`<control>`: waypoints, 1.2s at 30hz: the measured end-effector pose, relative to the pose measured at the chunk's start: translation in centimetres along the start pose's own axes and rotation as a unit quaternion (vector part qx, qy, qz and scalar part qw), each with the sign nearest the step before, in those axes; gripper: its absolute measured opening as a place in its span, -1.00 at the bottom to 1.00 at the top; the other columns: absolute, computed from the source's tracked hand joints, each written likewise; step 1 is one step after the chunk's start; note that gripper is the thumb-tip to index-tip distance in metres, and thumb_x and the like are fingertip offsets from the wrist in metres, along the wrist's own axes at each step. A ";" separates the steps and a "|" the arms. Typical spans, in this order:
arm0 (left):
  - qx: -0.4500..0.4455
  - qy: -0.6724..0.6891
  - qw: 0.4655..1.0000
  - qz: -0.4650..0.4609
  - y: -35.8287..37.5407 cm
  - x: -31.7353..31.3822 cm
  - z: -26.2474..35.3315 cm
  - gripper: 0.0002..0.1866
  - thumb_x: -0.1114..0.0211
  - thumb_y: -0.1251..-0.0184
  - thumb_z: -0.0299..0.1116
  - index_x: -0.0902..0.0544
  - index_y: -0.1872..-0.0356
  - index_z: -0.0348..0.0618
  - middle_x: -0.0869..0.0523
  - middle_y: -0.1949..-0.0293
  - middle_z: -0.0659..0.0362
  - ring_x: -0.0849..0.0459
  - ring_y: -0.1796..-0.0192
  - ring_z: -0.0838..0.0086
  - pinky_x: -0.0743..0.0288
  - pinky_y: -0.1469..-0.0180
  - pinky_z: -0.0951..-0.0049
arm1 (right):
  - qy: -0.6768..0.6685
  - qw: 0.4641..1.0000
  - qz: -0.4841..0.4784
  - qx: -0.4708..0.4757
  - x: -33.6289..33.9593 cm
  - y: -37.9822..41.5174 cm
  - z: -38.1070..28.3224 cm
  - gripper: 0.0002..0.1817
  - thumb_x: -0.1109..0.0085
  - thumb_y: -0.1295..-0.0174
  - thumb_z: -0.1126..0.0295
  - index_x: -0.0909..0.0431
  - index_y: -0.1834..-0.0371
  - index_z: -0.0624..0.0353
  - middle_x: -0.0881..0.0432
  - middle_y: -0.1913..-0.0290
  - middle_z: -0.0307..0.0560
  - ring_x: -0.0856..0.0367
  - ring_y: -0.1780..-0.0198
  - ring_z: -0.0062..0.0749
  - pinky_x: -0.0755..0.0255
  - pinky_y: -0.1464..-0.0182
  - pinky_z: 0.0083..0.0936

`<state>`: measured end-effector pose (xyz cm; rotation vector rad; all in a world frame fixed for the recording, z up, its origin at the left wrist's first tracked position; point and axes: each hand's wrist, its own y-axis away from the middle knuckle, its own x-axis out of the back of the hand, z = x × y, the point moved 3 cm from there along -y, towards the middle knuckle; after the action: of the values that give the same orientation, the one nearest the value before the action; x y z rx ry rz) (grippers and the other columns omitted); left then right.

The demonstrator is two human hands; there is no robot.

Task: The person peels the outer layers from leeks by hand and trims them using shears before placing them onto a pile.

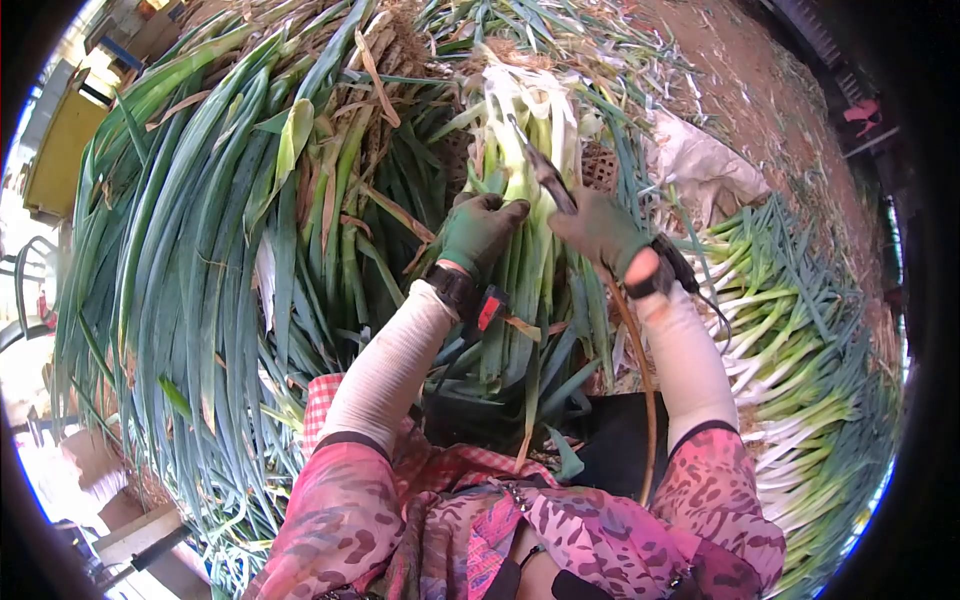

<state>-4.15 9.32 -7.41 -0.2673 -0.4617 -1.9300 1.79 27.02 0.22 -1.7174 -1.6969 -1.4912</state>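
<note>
My gloved left hand is closed around the stalks of a long green onion, whose pale root end points away from me and leaves hang towards my lap. In my gloved right hand is a dark air blow gun, its thin nozzle angled over the white part of the stalks. A brown hose runs down from this hand to my lap. Beneath the onion, part of a brown plastic crate shows. My fingers hide some of the stalks and the gun's handle.
A tall heap of untrimmed green onions rises at my left. Cleaned green onions lie in a long row at my right, near a whitish sack. Leaf scraps cover the brown ground. A yellow container stands far left.
</note>
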 end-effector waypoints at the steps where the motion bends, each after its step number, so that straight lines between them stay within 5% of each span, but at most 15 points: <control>1: -0.011 -0.015 1.000 0.017 0.3 0.1 0.4 -0.37 -0.41 -0.11 0.04 -0.68 0.04 -0.42 -0.67 0.12 -0.07 -0.67 0.07 0.24 -0.52 -0.01 0.33 | 0.023 1.000 0.020 0.005 -0.2 0.2 0.5 -0.42 -0.14 -0.14 0.00 -0.59 0.03 0.34 -0.66 0.07 0.40 -0.66 -0.02 0.17 -0.49 -0.12 -0.16; 6: -0.058 -0.052 0.995 0.056 1.7 -1.3 1.0 -0.35 -0.40 -0.10 0.07 -0.69 0.04 -0.41 -0.62 -0.01 -0.13 -0.66 -0.01 0.13 -0.51 -0.07 0.27 | 0.064 0.997 0.044 -0.023 1.1 -1.9 1.3 -0.43 -0.14 -0.07 0.05 -0.63 0.03 0.35 -0.66 0.07 0.40 -0.68 -0.02 0.16 -0.50 -0.13 -0.21; 9: -0.009 -0.042 0.999 0.013 1.8 -1.4 0.8 -0.34 -0.37 -0.12 0.11 -0.69 0.00 -0.34 -0.56 -0.15 -0.20 -0.56 -0.17 -0.04 -0.42 -0.23 0.16 | 0.070 0.996 0.042 -0.024 2.0 -5.5 0.0 -0.42 -0.14 -0.06 0.07 -0.64 0.03 0.39 -0.66 0.04 0.39 -0.67 -0.06 0.16 -0.49 -0.15 -0.23; 19: -0.008 -0.052 0.999 -0.001 1.8 -1.9 0.9 -0.36 -0.31 -0.16 0.13 -0.69 -0.01 -0.29 -0.51 -0.17 -0.24 -0.56 -0.15 -0.06 -0.43 -0.21 0.14 | 0.158 0.986 0.037 0.021 2.6 -9.2 -2.4 -0.43 -0.11 -0.08 0.06 -0.64 0.01 0.34 -0.66 0.03 0.36 -0.67 -0.05 0.12 -0.49 -0.14 -0.20; 22: -0.087 -0.087 0.992 0.020 2.0 -3.2 0.1 -0.43 -0.32 -0.23 0.06 -0.71 0.06 -0.35 -0.66 0.09 -0.18 -0.65 0.00 0.05 -0.50 -0.09 0.22 | 0.232 0.970 -0.006 0.071 2.4 -4.5 -4.8 -0.53 -0.06 -0.16 0.12 -0.68 0.07 0.29 -0.69 0.09 0.30 -0.71 0.00 0.04 -0.52 -0.12 -0.23; 25: -0.067 -0.014 0.989 -0.131 1.9 -4.1 0.0 -0.45 -0.30 -0.26 0.07 -0.71 0.09 -0.31 -0.68 0.10 -0.20 -0.64 -0.03 0.04 -0.50 -0.09 0.23 | 0.307 0.949 -0.032 0.060 2.0 -2.1 -3.0 -0.57 -0.07 -0.17 0.14 -0.67 0.07 0.24 -0.71 0.08 0.25 -0.71 0.01 0.05 -0.51 -0.10 -0.18; 29: 0.020 -0.044 0.992 0.116 -0.5 0.4 -1.7 -0.47 -0.26 -0.27 0.05 -0.69 0.13 -0.32 -0.72 0.13 -0.22 -0.69 0.02 -0.03 -0.52 -0.04 0.15 | 0.241 0.970 -0.034 -0.014 2.6 0.0 2.0 -0.56 -0.09 -0.14 0.12 -0.59 0.04 0.21 -0.68 0.02 0.23 -0.67 -0.05 0.07 -0.45 -0.16 -0.15; 31: -0.049 -0.254 0.924 0.281 -0.9 2.2 -4.6 -0.41 -0.25 -0.23 0.10 -0.68 0.14 -0.37 -0.72 0.19 -0.26 -0.70 0.05 -0.09 -0.53 -0.03 0.11 | 0.219 0.975 -0.022 0.010 1.9 1.8 3.4 -0.55 -0.12 -0.15 0.09 -0.56 0.04 0.22 -0.68 0.04 0.25 -0.65 -0.04 0.10 -0.45 -0.15 -0.14; 32: 0.070 -0.258 0.957 0.111 -2.4 2.1 -8.0 -0.32 -0.25 -0.17 0.19 -0.68 0.12 -0.40 -0.70 0.16 -0.31 -0.70 0.05 -0.11 -0.52 -0.05 0.10 | 0.215 0.976 -0.016 0.008 1.5 2.5 3.7 -0.54 -0.12 -0.15 0.08 -0.56 0.04 0.22 -0.68 0.04 0.26 -0.65 -0.05 0.11 -0.45 -0.15 -0.14; 36: 0.127 -0.155 0.973 -0.112 -2.2 2.1 -7.6 -0.24 -0.28 -0.15 0.23 -0.66 0.05 -0.45 -0.72 0.15 -0.25 -0.72 0.08 -0.01 -0.52 -0.01 0.18 | 0.186 0.983 0.003 -0.001 0.5 3.1 4.1 -0.53 -0.13 -0.14 0.06 -0.56 0.07 0.24 -0.67 0.06 0.29 -0.64 -0.05 0.14 -0.44 -0.15 -0.14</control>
<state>-6.84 4.99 -13.89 -0.3643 -0.9728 -2.0277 6.12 29.72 0.23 -1.3359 -1.4906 -1.6836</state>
